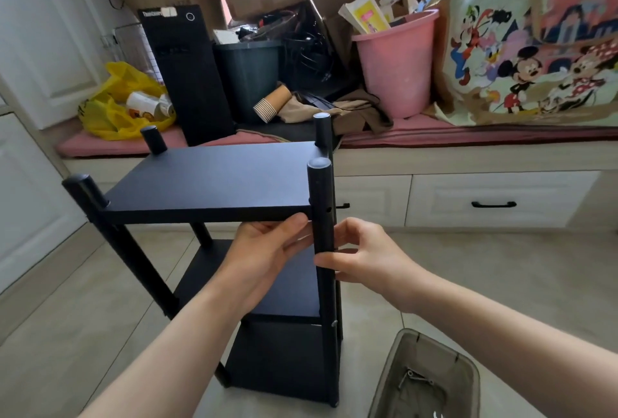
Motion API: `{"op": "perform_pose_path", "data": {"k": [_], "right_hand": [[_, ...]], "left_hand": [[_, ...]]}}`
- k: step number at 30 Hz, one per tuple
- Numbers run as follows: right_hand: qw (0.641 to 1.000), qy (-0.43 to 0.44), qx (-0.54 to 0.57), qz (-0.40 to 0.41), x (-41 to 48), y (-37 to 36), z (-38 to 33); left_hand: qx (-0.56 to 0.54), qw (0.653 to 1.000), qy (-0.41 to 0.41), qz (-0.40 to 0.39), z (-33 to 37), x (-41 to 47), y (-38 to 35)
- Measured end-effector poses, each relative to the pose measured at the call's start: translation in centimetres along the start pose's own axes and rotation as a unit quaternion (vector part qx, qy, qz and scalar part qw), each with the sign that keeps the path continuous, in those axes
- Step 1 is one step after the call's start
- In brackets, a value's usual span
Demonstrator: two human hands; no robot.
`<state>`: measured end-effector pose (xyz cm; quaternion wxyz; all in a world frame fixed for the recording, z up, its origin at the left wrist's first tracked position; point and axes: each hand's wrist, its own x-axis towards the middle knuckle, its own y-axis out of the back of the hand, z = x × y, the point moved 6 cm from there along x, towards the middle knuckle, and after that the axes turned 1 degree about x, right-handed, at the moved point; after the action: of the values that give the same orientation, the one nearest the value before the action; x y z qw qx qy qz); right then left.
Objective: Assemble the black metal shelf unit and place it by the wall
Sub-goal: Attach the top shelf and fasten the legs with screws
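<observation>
Your right hand (361, 257) has a narrow grip on the near right post (321, 203). The thumb is on the right side and the index finger crosses the front just under the top shelf (217, 176). That looks like a hold meant to steady or twist the post at the joint.

Your left hand (267, 250) meets the same corner from the left. Its thumb lies along the underside of the shelf's near edge and its fingers reach to the post. You probably have it there to brace the board level while the right hand works. I can't tell whether those fingers close round the post, because the post hides them.

Just above your hands the post shows a small open hole (329, 209). This corner may not be fastened yet.

The shelf unit stands upright on the tiled floor, right in front of you. A middle shelf (291, 290) and a bottom shelf (277, 360) sit below the top one, and capped post ends rise above all four corners. A fastener (333, 324) shows lower on the same post.

To the near right a fabric basket (391, 384) holds loose screws (414, 379), handy for your right hand.

Beyond the unit a cushioned window bench (468, 136) carries a pink bucket (398, 66), a black computer tower (187, 76) and boxes.
</observation>
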<state>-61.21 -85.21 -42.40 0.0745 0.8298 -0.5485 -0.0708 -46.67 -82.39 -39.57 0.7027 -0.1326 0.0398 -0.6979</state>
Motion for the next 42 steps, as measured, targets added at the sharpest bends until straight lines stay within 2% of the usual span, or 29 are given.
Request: {"op": "perform_pose_path", "data": {"k": [8,14,17,21,25,28,32,35,38,42], "right_hand": [[0.998,0.026,-0.041,-0.03,-0.1,-0.4,-0.2],[0.998,0.05,-0.035,0.019,-0.5,-0.3,-0.3],[0.998,0.045,-0.024,0.027,-0.5,-0.4,-0.5],[1.0,0.014,-0.02,-0.004,-0.7,-0.4,-0.2],[0.997,-0.034,-0.051,-0.051,-1.1,0.4,1.1],[0.985,-0.099,-0.127,-0.052,-1.3,1.5,4.3],[0.928,-0.277,-0.236,-0.081,-2.1,1.9,13.1],[0.878,-0.364,-0.292,-0.105,-3.9,0.4,20.3],[0.859,-0.394,-0.308,-0.115,-5.9,-1.4,25.0],[0.854,-0.412,-0.298,-0.114,-7.7,-3.7,30.0]], "left_hand": [[-0.009,1.0,-0.005,-0.017,0.5,-0.9,-0.2],[-0.017,1.0,0.002,0.008,0.4,-1.0,-0.2],[-0.008,1.0,0.001,0.007,0.4,-1.0,-0.3],[-0.007,1.0,0.008,-0.002,0.4,-1.2,-0.3],[-0.014,1.0,0.013,-0.02,0.5,-1.5,-0.6],[-0.018,0.999,0.019,-0.032,0.6,-1.6,-0.7],[-0.022,0.999,0.02,-0.035,0.4,-1.5,-0.5],[-0.027,0.999,0.019,-0.039,0.2,-1.4,-0.6],[-0.029,0.999,0.014,-0.043,0.2,-1.4,-0.7],[-0.029,0.999,0.013,-0.043,-0.1,-1.6,-0.7]]}}
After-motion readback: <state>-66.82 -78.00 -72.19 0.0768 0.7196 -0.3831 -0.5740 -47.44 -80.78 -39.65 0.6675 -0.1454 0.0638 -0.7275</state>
